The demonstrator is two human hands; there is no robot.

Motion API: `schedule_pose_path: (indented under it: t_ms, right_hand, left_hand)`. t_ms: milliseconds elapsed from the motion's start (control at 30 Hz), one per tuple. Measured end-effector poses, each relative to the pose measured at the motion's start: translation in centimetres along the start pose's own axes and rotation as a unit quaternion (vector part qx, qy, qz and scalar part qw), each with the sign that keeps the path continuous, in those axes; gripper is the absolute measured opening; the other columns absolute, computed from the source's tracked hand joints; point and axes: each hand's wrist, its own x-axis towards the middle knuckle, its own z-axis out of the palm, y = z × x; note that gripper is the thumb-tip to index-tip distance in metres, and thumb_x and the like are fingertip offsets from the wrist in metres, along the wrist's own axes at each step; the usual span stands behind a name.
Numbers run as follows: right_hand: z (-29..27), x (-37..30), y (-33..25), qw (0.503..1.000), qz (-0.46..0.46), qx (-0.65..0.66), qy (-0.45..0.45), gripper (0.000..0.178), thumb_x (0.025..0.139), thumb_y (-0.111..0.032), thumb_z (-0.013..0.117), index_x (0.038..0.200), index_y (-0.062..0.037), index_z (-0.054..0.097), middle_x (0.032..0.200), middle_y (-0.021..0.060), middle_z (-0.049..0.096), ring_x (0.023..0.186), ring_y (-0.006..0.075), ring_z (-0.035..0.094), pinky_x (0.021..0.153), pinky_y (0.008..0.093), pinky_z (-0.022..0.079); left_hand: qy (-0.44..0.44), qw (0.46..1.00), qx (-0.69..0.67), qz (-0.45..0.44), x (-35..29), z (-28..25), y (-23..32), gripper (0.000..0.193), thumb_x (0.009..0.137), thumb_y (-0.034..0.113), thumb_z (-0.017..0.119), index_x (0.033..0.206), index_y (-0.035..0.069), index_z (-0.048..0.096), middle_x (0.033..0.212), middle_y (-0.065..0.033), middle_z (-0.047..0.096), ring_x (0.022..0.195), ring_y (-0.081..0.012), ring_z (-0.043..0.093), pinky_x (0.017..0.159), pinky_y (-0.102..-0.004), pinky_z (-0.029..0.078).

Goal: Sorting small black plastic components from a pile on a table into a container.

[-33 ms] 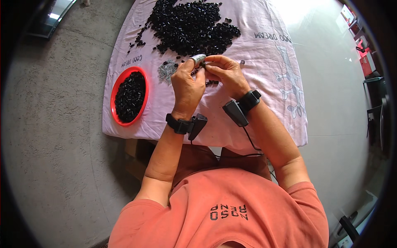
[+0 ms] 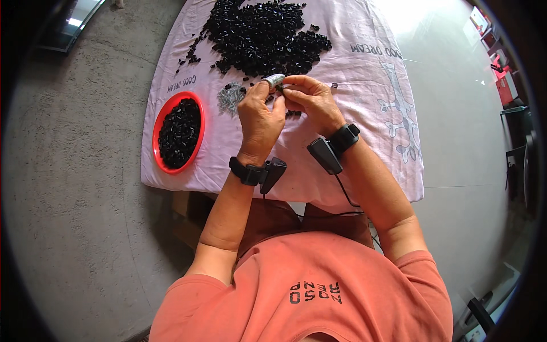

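Head view: black pieces (image 2: 262,40) on pink cloth (image 2: 364,94); rough grey floor (image 2: 85,142).

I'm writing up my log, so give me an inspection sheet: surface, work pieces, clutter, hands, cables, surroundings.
Surface: creased pale pink cloth.
Work pieces: pile of black pieces; red basin holding more, at left; clear pieces beside the left hand.
Clutter: stray black pieces left of the pile.
Hands: left, with a silvery cover apparently on one finger, meets right hand near a small dark piece; exact grip unclear.
Cables: black cord from the right wrist device.
Surroundings: grey floor; glossy dark panel, upper left.
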Motion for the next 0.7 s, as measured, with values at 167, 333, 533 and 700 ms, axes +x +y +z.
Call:
schedule_pose_path:
  t_ms: [167,333,533,700]
  right_hand:
    - [0.0,-0.1,-0.6,0.999,0.021,-0.029,-0.001,0.031,0.096,-0.008,0.065,0.127,-0.0038,0.062,0.112,0.0082,0.071,0.097,0.0144,0.07,0.086,0.0279,0.059]
    - [-0.5,-0.1,-0.7,0.999,0.028,-0.034,-0.013,0.034,0.096,-0.01,0.065,0.13,-0.0048,0.061,0.111,0.0072,0.071,0.096,0.0126,0.07,0.084,0.0264,0.059]
    - [0.0,-0.3,-1.0,0.998,0.024,-0.059,-0.008,0.035,0.097,-0.011,0.065,0.131,-0.0037,0.061,0.109,0.0076,0.072,0.095,0.0128,0.07,0.084,0.0261,0.058]
    - [-0.2,-0.2,-1.1,0.995,0.023,-0.098,-0.018,0.036,0.097,-0.01,0.065,0.131,-0.0025,0.061,0.109,0.0085,0.072,0.097,0.015,0.07,0.086,0.0278,0.058]
  left_hand:
    - [-0.007,0.999,0.023,0.04,0.0,-0.2,0.2,0.031,0.073,-0.004,0.071,0.103,0.002,0.066,0.089,-0.0145,0.067,0.084,-0.0338,0.065,0.075,-0.0418,0.053]
    - [-0.03,0.999,-0.008,0.036,0.3,-0.6,-0.1,0.029,0.073,-0.005,0.071,0.101,0.002,0.067,0.086,-0.0138,0.067,0.082,-0.0323,0.066,0.072,-0.0403,0.053]
    - [-0.063,0.997,-0.028,0.046,0.4,-0.8,-0.6,0.029,0.074,-0.005,0.071,0.102,0.002,0.067,0.086,-0.0142,0.067,0.078,-0.0334,0.068,0.069,-0.0397,0.054]
    - [-0.074,0.995,-0.04,0.056,0.3,-0.4,-1.0,0.03,0.073,-0.003,0.071,0.103,0.001,0.066,0.091,-0.016,0.067,0.085,-0.0347,0.067,0.073,-0.0416,0.054]
